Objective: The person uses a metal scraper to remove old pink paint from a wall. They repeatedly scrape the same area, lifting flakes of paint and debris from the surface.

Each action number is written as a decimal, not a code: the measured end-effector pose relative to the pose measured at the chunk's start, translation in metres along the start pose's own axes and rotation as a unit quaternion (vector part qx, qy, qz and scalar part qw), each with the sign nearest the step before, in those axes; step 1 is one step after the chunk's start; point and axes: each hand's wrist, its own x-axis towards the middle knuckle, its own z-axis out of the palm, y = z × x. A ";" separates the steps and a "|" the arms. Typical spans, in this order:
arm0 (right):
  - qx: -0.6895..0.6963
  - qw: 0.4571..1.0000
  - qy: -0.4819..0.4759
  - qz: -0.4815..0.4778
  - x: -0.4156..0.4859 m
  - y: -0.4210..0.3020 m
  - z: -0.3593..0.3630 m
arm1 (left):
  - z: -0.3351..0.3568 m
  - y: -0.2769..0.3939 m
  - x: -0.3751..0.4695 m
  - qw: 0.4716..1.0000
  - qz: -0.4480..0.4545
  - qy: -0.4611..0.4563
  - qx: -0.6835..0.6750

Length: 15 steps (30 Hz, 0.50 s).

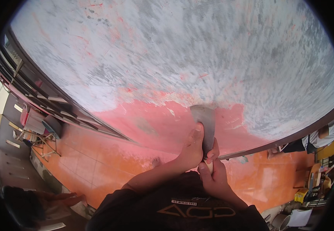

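A putty knife (208,124) with a broad metal blade and a pale handle stands upright in my two hands, its wide edge against the wall (167,52). My left hand (194,147) presses along the blade, thumb laid on the metal. Around the handle and blade base closes my right hand (214,170). The blade edge meets the border between a pink painted patch (155,124) and the whitish-grey scraped surface above. Small red and pink traces dot the bare area. Part of the handle is hidden by my fingers.
Left of the wall is a louvred window (51,95). Orange floor tiles (91,170) carry pink dust. A folding stand (47,144) bears several things. A seated person (51,202) is at lower left, another person's clothing (322,135) at right. A metal pot (281,221) stands lower right.
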 end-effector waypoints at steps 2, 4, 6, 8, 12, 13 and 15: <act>0.010 0.999 0.025 -0.024 -0.003 0.007 0.001 | 0.006 -0.004 -0.001 1.000 -0.008 0.011 0.004; 0.000 0.998 0.009 -0.060 0.003 0.002 0.006 | -0.008 -0.004 -0.001 0.999 -0.006 -0.026 0.020; -0.010 0.997 -0.002 -0.071 0.006 -0.003 0.007 | -0.014 -0.004 -0.001 0.999 -0.006 -0.046 0.015; -0.021 0.998 -0.007 -0.058 0.005 -0.005 0.003 | -0.015 -0.003 -0.001 0.999 -0.008 -0.047 -0.009; -0.006 0.999 0.004 -0.050 0.001 -0.005 0.001 | -0.002 -0.004 -0.002 1.000 -0.026 -0.013 -0.011; -0.020 0.999 -0.002 -0.047 0.001 -0.003 0.003 | -0.006 -0.004 -0.003 0.999 -0.034 -0.013 -0.009; -0.035 0.998 -0.004 -0.058 0.002 0.003 0.005 | -0.009 -0.004 -0.004 0.999 -0.035 -0.021 -0.001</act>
